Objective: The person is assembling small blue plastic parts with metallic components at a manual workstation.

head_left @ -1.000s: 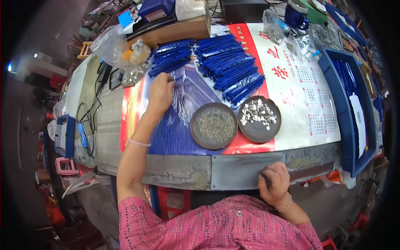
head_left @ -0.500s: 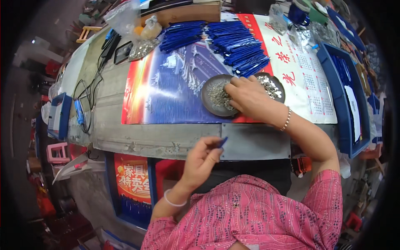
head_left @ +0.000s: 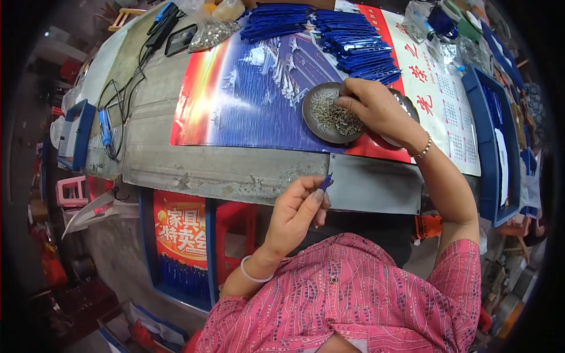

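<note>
My left hand (head_left: 297,213), low in front of the table edge, pinches a slim blue piece (head_left: 326,182) between thumb and fingers, its dark tip pointing up. My right hand (head_left: 382,112) reaches over two round dark dishes standing side by side. Its thumb and fingers are drawn together at the right rim of the left dish (head_left: 312,120); whatever they may hold is hidden. Small silvery metal pins (head_left: 336,116) lie heaped in that dish. The other dish (head_left: 406,103) is mostly covered by my right hand and wrist.
Long slender blue pieces (head_left: 356,47) lie in piles at the back, on a printed poster sheet (head_left: 235,117). Blue crates stand at the right (head_left: 479,141) and below the table (head_left: 147,247). A bag of small metal parts (head_left: 212,35) and a black cable (head_left: 141,70) lie back left.
The view has shifted, so the table sits higher. My right hand has moved a little away from me across the left dish. The blue piece in my left hand now points more upright.
</note>
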{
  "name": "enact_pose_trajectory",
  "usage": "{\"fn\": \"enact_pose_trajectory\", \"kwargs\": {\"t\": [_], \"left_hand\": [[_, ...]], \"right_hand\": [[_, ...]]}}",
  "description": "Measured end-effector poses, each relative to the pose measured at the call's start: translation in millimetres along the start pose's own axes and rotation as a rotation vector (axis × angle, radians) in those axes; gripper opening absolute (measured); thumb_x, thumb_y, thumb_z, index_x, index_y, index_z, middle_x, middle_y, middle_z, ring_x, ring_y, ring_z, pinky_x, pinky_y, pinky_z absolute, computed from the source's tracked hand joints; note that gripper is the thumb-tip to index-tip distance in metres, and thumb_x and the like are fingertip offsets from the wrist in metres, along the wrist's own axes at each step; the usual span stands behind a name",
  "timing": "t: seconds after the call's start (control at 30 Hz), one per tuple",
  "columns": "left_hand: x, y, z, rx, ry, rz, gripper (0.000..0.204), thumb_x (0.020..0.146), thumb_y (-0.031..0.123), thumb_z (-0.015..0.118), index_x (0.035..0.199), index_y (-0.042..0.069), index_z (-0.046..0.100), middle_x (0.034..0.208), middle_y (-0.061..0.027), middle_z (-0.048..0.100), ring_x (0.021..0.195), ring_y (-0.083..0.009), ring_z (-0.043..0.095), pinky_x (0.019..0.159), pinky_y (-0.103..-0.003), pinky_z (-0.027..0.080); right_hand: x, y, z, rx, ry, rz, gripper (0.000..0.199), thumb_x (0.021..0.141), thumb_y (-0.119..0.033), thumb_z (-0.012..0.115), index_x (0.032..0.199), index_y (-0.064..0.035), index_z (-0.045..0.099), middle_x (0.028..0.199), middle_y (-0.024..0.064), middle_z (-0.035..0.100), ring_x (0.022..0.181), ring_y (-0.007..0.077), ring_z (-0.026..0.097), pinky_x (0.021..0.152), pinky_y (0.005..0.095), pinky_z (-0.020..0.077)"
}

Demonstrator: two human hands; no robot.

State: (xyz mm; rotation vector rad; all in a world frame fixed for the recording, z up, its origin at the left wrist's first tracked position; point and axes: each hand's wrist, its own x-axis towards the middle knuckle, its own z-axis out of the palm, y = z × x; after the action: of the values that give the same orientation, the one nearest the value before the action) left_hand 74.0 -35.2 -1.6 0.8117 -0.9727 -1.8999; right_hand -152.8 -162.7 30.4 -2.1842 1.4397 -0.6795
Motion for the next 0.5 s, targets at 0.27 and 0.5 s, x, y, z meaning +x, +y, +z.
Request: {"fn": "enact_pose_trajectory", "kwargs": {"t": [0.27, 0.5], "left_hand": [[3, 8, 3, 0.111, -0.01, 0.043, 0.021, 0.094, 0.011, 0.052, 0.112, -0.001, 0.05, 0.079, -0.0042, 0.058, 0.062, -0.0069, 0.051, 0.052, -0.019, 0.041], [14, 15, 11, 1.169, 0.0, 0.824, 0.031, 0.068, -0.007, 0.069, 0.096, 0.002, 0.061, 0.079, -0.0129, 0.059, 0.063, -0.0251, 0.058, 0.052, -0.029, 0.044]], "right_hand": [[-2, 4, -5, 0.455, -0.028, 0.169, 0.013, 0.087, -0.01, 0.059, 0.089, 0.0021, 0.054, 0.078, 0.001, 0.056, 0.072, 0.0072, 0.052, 0.065, 0.0228, 0.0429], [-13, 4, -14, 0.856, -0.043, 0.287, 0.013, 0.083, -0.007, 0.063, 0.079, -0.0035, 0.051, 0.08, 0.0055, 0.059, 0.072, 0.008, 0.055, 0.066, 0.0205, 0.0448]]}}
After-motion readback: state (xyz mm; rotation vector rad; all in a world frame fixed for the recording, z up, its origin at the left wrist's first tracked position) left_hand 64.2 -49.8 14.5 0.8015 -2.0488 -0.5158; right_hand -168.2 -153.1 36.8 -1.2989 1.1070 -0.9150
